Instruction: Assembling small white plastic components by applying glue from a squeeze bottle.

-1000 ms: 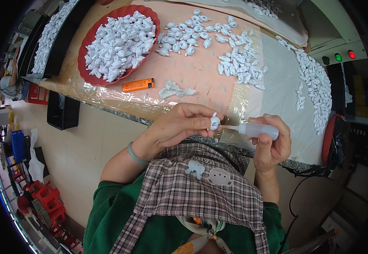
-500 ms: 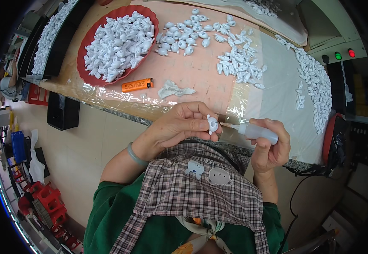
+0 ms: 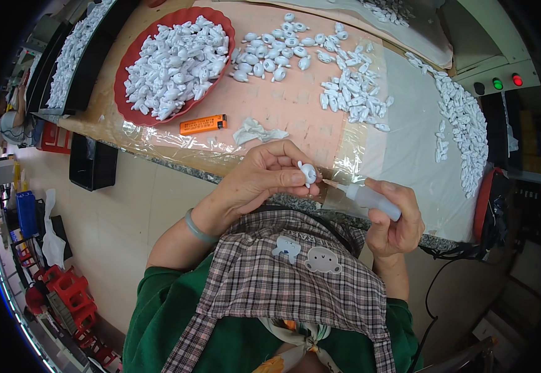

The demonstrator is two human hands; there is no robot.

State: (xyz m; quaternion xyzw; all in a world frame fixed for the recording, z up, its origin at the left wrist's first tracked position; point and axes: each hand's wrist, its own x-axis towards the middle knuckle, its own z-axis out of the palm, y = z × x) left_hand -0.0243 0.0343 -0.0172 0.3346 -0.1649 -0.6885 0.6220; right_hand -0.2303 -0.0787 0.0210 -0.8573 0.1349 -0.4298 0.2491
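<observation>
Between thumb and fingers, my left hand (image 3: 266, 176) pinches a small white plastic figure part (image 3: 307, 173) with a rounded body and little projections. My right hand (image 3: 400, 214) is wrapped round a translucent squeeze bottle (image 3: 373, 201), tilted so its thin tan nozzle tip (image 3: 331, 183) points left at the part. A short gap seems to separate the tip from the part. Both hands are over the table's front edge. Beyond them lie loose white parts, a rounded group (image 3: 270, 51) and a more slender group (image 3: 355, 91).
A red scalloped bowl (image 3: 121, 93) heaped with white parts stands at the back left. Near it lie an orange lighter (image 3: 202, 125) and a crumpled tissue (image 3: 257, 132). More white pieces (image 3: 463, 127) line the right side, below a machine (image 3: 519, 68) with green and red lights.
The white part has turned and shifted slightly left and up in my left hand. The bottle has tilted more steeply, and its tip has drawn a little away from the part.
</observation>
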